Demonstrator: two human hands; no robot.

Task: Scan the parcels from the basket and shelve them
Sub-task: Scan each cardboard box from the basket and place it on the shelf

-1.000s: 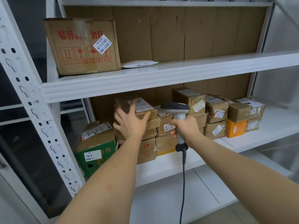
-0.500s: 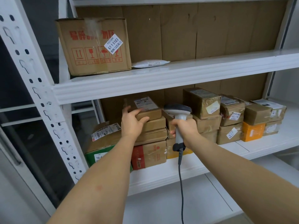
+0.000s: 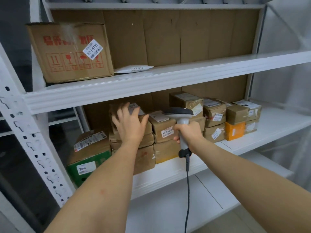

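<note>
The left hand (image 3: pixel 129 125) lies with spread, straight fingers on the top parcel (image 3: pixel 133 115) of a stack on the middle shelf (image 3: pixel 269 125), palm against its front and fingertips over its top edge near the label. Half a second ago the thumb and fingers were hooked round this parcel's front corner; now they have flattened and slid further up over it, which reads as a last push to seat it against the stack rather than a lift. The parcel sits square on the boxes under the hand, so the shelving of this one looks nearly done.

Just right of that hand, the right hand (image 3: pixel 186 132) grips the handle of the scanner (image 3: pixel 180 120), its head pointing left above a labelled box (image 3: pixel 164 127) that stands between the two hands. The cord (image 3: pixel 187 190) hangs straight down from below the wrist.

Up and to the left of the left hand, on the higher shelf, stands a large carton (image 3: pixel 70 52) with a flat white pouch (image 3: pixel 133 69) beside it. The basket is not in view.
</note>
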